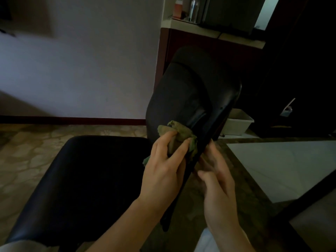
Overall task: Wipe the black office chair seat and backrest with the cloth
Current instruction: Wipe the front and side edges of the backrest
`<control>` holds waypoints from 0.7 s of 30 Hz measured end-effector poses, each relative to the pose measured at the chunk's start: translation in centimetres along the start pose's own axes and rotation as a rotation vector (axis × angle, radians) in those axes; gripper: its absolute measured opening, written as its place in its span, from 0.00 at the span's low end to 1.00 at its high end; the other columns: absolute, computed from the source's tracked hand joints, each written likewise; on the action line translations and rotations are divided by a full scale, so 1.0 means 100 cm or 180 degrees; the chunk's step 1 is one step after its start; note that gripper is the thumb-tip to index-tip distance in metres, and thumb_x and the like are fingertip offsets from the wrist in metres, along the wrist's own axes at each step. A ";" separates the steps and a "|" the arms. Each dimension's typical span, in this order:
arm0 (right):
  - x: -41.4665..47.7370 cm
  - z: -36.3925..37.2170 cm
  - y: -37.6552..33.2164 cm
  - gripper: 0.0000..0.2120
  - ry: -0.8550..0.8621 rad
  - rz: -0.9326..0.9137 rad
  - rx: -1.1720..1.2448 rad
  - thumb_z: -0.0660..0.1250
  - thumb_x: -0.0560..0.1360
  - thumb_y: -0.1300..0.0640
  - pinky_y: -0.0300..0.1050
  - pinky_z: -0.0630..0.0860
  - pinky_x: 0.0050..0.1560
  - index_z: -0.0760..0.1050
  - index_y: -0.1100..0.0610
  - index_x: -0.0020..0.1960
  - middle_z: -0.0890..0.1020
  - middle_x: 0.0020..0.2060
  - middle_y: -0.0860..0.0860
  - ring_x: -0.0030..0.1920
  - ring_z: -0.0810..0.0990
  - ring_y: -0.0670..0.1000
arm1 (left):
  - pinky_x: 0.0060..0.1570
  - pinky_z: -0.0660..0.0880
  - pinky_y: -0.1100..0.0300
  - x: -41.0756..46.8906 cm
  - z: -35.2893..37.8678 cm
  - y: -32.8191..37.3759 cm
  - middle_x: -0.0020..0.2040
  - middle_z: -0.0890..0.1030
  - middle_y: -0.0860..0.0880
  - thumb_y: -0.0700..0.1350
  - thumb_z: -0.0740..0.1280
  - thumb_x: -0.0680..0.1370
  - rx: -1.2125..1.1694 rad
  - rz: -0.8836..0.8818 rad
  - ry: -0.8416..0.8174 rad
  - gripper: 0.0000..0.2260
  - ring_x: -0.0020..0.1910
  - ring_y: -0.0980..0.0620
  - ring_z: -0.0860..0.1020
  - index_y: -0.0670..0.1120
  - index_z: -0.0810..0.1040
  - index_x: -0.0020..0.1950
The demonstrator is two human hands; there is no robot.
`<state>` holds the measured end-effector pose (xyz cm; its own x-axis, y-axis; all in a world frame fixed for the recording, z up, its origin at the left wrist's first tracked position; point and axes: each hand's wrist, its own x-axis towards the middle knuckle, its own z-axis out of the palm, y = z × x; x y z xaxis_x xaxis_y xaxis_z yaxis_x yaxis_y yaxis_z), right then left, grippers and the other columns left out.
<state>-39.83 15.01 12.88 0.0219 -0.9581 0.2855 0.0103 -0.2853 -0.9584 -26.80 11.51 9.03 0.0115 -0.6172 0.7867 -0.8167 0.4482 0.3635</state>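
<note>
The black office chair stands side-on before me, its seat [87,179] at lower left and its backrest [183,95] rising in the middle. A crumpled green cloth [179,132] lies against the lower front face of the backrest. My left hand [167,166] grips the cloth and presses it to the backrest. My right hand [216,175] is on the other side of the backrest, fingers curled round its lower rear edge, blurred.
A patterned floor [27,148] spreads at left below a white wall [81,60]. A white plastic bin [238,122] sits behind the chair. A dark cabinet with a light counter [209,31] holding bottles stands at the back. A pale tiled floor [283,164] lies at right.
</note>
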 end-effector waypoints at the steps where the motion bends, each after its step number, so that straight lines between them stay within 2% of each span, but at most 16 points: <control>1: 0.000 -0.001 0.001 0.31 0.0015 -0.0006 -0.0008 0.58 0.81 0.69 0.43 0.74 0.67 0.67 0.39 0.74 0.77 0.64 0.31 0.66 0.75 0.35 | 0.69 0.68 0.57 0.001 0.001 -0.001 0.72 0.71 0.39 0.43 0.65 0.82 0.0027 0.0007 -0.0014 0.16 0.71 0.42 0.70 0.45 0.78 0.69; 6: 0.001 -0.002 0.002 0.32 0.0079 -0.0041 -0.0045 0.58 0.80 0.70 0.44 0.73 0.68 0.67 0.40 0.75 0.78 0.64 0.31 0.67 0.75 0.36 | 0.63 0.77 0.48 -0.004 0.011 -0.010 0.68 0.73 0.38 0.42 0.63 0.82 0.0113 0.0173 0.0004 0.14 0.69 0.38 0.73 0.42 0.80 0.65; 9: 0.003 -0.002 0.002 0.33 0.0099 -0.0019 -0.0069 0.59 0.80 0.70 0.42 0.72 0.67 0.67 0.35 0.72 0.77 0.60 0.26 0.65 0.75 0.33 | 0.63 0.76 0.50 -0.017 0.016 -0.017 0.68 0.73 0.38 0.41 0.66 0.80 0.0332 0.0310 -0.0099 0.12 0.70 0.38 0.71 0.41 0.83 0.61; 11: 0.005 -0.002 0.002 0.33 0.0079 -0.0053 -0.0124 0.59 0.80 0.69 0.41 0.72 0.67 0.66 0.33 0.70 0.76 0.59 0.24 0.64 0.74 0.31 | 0.57 0.79 0.49 -0.024 0.016 -0.021 0.67 0.74 0.38 0.41 0.70 0.78 0.0455 0.0284 -0.0241 0.11 0.69 0.38 0.71 0.42 0.84 0.59; 13: 0.008 -0.004 0.003 0.31 0.0054 -0.0102 -0.0135 0.59 0.81 0.67 0.41 0.72 0.68 0.65 0.34 0.71 0.76 0.60 0.24 0.65 0.74 0.32 | 0.54 0.82 0.47 -0.025 0.013 -0.020 0.67 0.74 0.37 0.43 0.68 0.79 0.0317 0.0173 -0.0322 0.12 0.67 0.38 0.72 0.42 0.83 0.60; 16: 0.013 -0.010 0.008 0.29 -0.0027 -0.0207 -0.0114 0.60 0.80 0.64 0.42 0.73 0.68 0.65 0.40 0.76 0.77 0.65 0.31 0.68 0.74 0.37 | 0.60 0.79 0.51 -0.019 0.001 -0.013 0.70 0.70 0.40 0.46 0.61 0.81 -0.0007 0.0009 -0.0168 0.15 0.67 0.41 0.73 0.43 0.82 0.63; 19: 0.014 -0.013 0.010 0.30 -0.0042 -0.0196 -0.0072 0.59 0.81 0.69 0.41 0.76 0.66 0.66 0.43 0.76 0.77 0.66 0.34 0.67 0.75 0.37 | 0.64 0.75 0.59 -0.003 -0.008 -0.002 0.71 0.68 0.41 0.44 0.63 0.82 -0.0241 -0.0031 0.0165 0.14 0.67 0.45 0.73 0.43 0.81 0.65; 21: 0.014 -0.013 0.011 0.31 -0.0060 -0.0206 -0.0053 0.58 0.81 0.71 0.36 0.76 0.63 0.66 0.44 0.77 0.78 0.65 0.34 0.67 0.75 0.37 | 0.65 0.73 0.61 0.010 -0.007 0.007 0.71 0.69 0.41 0.44 0.64 0.83 -0.0266 0.0013 0.0209 0.14 0.68 0.46 0.72 0.44 0.81 0.65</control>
<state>-41.12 13.35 12.22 0.0406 -0.9371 0.3466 -0.0042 -0.3470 -0.9378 -26.94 11.64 10.39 0.0482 -0.5729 0.8182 -0.7659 0.5046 0.3984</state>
